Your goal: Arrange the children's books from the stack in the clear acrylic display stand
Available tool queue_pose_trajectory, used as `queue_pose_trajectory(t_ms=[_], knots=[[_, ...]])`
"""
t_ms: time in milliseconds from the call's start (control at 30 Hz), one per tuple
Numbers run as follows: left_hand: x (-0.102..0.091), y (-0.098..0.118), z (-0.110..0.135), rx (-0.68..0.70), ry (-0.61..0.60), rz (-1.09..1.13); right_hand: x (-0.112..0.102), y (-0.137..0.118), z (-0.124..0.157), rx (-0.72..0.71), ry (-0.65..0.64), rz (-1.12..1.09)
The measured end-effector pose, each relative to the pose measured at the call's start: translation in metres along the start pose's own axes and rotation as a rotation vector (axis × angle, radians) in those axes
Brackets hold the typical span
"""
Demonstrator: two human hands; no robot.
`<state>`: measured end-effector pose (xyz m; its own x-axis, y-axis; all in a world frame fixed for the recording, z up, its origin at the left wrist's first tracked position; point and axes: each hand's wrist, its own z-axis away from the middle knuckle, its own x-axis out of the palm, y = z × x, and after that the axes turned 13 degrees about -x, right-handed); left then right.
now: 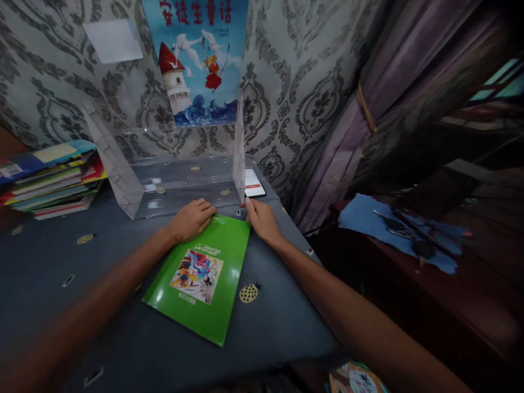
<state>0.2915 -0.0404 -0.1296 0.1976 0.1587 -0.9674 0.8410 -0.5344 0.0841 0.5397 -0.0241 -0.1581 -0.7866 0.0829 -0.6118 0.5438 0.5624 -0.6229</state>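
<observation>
A green book [204, 273] with a colourful square picture on its cover lies on the table, its print upside down to me. My left hand [192, 219] is closed over the upper left part of the book, fingers bent along its far edge. At the upper right corner is my right hand [262, 219], closed at that corner, with the thumb raised beside the foot of a clear plastic rack [184, 191]. Its lower fingers are partly hidden. The rack has two upright side panels and stands just beyond both hands.
A stack of books [57, 180] stands at the left. Behind the rack's right panel lies a phone [254, 188]. A fairy-tale poster [204, 65] is against the patterned wall. To the right hang purple curtains [339, 147], near a blue cloth [368, 224] with tools.
</observation>
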Motion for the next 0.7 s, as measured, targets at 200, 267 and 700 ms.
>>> queue_pose_trajectory(t_ms=[200,267,700], knots=[[-0.01,0.017,0.001,-0.043,0.014,-0.096,0.001,-0.006,0.001,0.001,-0.018,0.01],[-0.011,0.035,0.006,-0.147,0.047,-0.098,0.0,-0.006,0.002,0.004,-0.006,-0.006],[-0.017,0.147,0.005,-0.394,-0.095,-0.292,-0.009,-0.012,0.014,0.035,-0.014,-0.068]])
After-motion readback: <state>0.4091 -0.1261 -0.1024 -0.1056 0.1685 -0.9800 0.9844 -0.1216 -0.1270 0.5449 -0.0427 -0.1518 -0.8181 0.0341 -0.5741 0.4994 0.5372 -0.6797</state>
